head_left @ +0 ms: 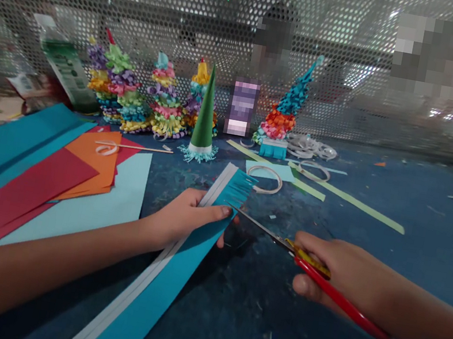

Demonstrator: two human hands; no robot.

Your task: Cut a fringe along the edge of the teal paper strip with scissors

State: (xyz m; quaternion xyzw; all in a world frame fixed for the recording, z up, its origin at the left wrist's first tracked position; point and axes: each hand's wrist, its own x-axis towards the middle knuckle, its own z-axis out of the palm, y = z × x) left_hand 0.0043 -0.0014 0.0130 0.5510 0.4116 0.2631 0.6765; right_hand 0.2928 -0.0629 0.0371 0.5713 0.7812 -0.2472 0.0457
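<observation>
Cutting neatly here depends on a steady strip, so we pinch the blue paper strip [188,262] with the left hand [181,214], thumb flat on top and fingers curled beneath, just below the slits. Our right hand [341,266] is closed around the handles of the scissors [306,263], whose tips meet the strip's edge beside the left thumb. We would do well to keep each slit narrow and parallel to its neighbours, enter square from the free edge, and stop short of the pale band [218,185], so that the strands stay joined. The left thumb lies close to the tips, so we should ease it down the strip as the slits near it.

The strip runs through our left grip, its long uncut part slanting down toward us and its short cut end rising beyond the hand. It is bright blue and smooth, with that whitish band along its left side and fine, slightly uneven fringe [243,187] on the right. Beyond the left hand stands a green cone [206,113], and orange sheets [90,169] lie to that hand's left.
</observation>
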